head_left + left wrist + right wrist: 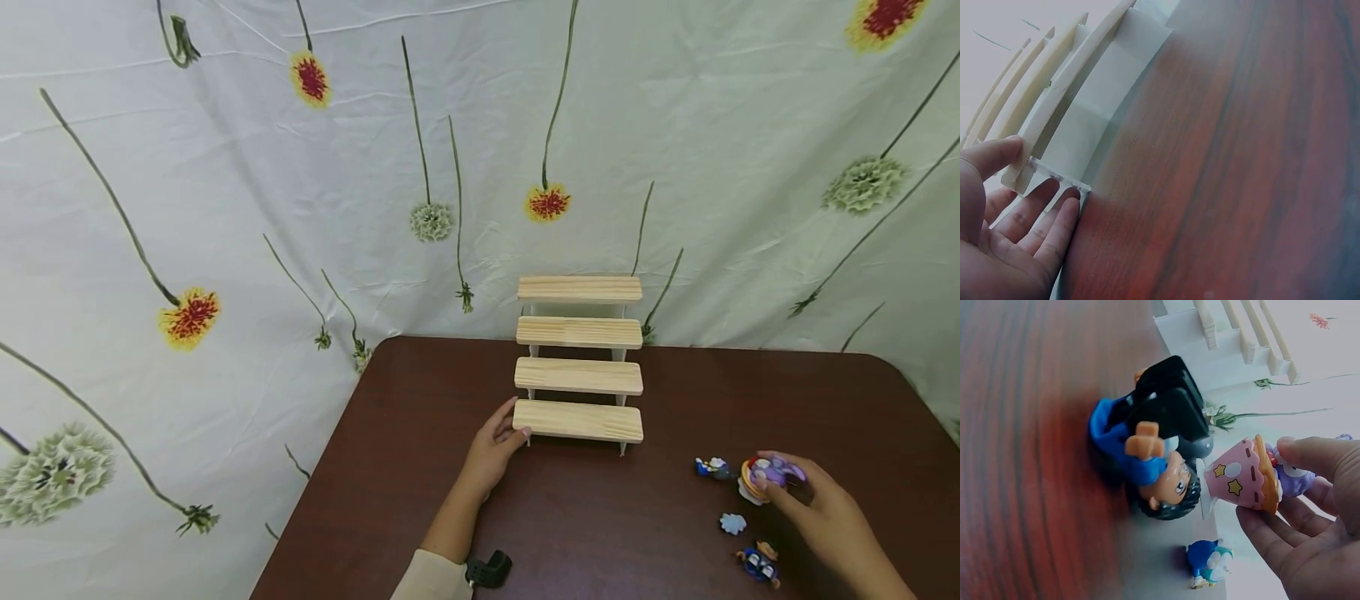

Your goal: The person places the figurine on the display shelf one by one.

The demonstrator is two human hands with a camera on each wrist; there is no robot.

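In the head view my left hand (495, 450) is at the left end of a tiered wooden stand (577, 419). In the left wrist view the thumb presses the lowest board (1054, 106), and the fingers (1025, 215) curl against the white side support. At the right, my right hand (821, 508) pinches a purple toy figurine (780, 471) between thumb and fingers. Its pink, cup-shaped base (1235, 475) has yellow stars and an orange scalloped rim. A dark-haired figurine in blue (1147, 462) looms close in the right wrist view, holding black pieces.
Left of the right hand lie a blue-and-white figurine (712, 468) and a pale blue scalloped piece (732, 523). Another small figurine (759, 564) is nearer the front. The dark wooden table (420, 400) meets a flower-printed cloth (360, 183) at the back.
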